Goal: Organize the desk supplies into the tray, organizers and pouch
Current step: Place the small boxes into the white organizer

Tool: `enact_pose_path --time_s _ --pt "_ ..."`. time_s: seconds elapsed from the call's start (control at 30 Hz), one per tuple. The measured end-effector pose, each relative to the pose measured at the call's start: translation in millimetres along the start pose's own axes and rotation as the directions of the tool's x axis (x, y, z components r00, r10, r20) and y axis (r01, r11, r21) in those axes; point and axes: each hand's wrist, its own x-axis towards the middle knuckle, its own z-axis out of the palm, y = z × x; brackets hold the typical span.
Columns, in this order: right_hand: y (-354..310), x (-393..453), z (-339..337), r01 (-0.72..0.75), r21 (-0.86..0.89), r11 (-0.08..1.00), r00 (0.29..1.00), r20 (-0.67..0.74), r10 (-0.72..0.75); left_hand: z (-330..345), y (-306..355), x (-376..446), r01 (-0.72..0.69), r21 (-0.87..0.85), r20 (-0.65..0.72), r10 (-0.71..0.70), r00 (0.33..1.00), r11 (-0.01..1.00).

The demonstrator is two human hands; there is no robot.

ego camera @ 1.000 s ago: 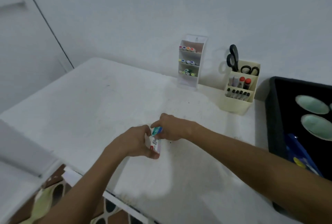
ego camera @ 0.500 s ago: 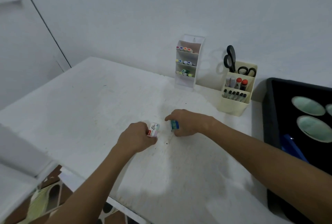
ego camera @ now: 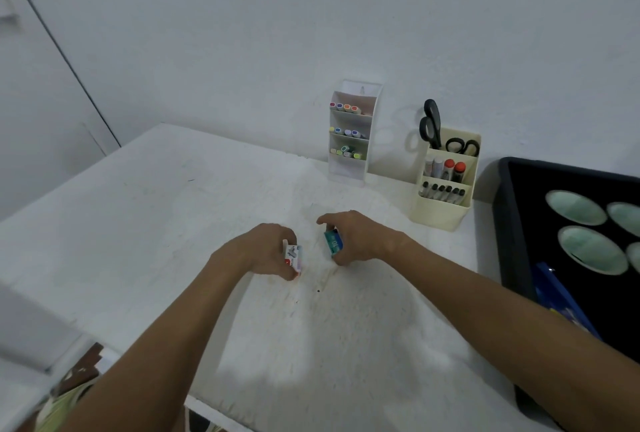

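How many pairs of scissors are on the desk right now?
2. Both stand handles-up in the back compartment of the cream organizer: the tall scissors at its left, the shorter scissors at its right. Others may be hidden in the black tray.

Two hands: left hand (ego camera: pixel 263 251), right hand (ego camera: pixel 360 241). Two small boxes, one per hand: white-red box (ego camera: pixel 293 256), teal box (ego camera: pixel 333 242). Two organizers along the table's (ego camera: pixel 138 223) far edge: one white tiered organizer (ego camera: pixel 349 168), one cream organizer (ego camera: pixel 441 213). White one has three tiers, about four markers each: top row (ego camera: pixel 344 108), middle row (ego camera: pixel 346 132), bottom row (ego camera: pixel 345 153), the last hard to count. Cream one: two pairs of scissors (ego camera: pixel 431 125), (ego camera: pixel 462 146), about four capped tubes (ego camera: pixel 446 168), two with red caps, and six or seven dark pens (ego camera: pixel 443 191). One black tray (ego camera: pixel 512 223) at the right edge, four pale oval discs (ego camera: pixel 575 207) showing, two cut off by the frame, plus one blue pouch (ego camera: pixel 554 296).
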Motion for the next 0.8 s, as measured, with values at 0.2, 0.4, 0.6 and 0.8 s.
enact_pose_path --time_s 0.2,0.4,0.6,0.8 --pt "13.6 1.2 1.3 -0.139 0.023 0.99 0.96 -0.241 0.14 9.7 -1.6 17.4 0.051 -0.045 -0.214 -0.059 0.975 0.998" --pt "5.0 -0.9 20.5 -0.342 0.247 0.907 0.866 -0.292 0.406 40.3 2.0 8.4 0.1 -0.211 -0.387 -0.177 0.905 0.972" --pt "-3.8 6.5 39.6 -0.332 0.4 0.854 0.755 -0.431 0.495 55.2 7.2 16.1 0.054 -0.358 -0.489 -0.237 0.839 0.932" --pt "2.0 2.3 46.2 -0.306 0.354 0.884 0.724 -0.516 0.458 57.1 13.4 30.9 0.04 -0.414 -0.53 -0.276 0.802 0.91"
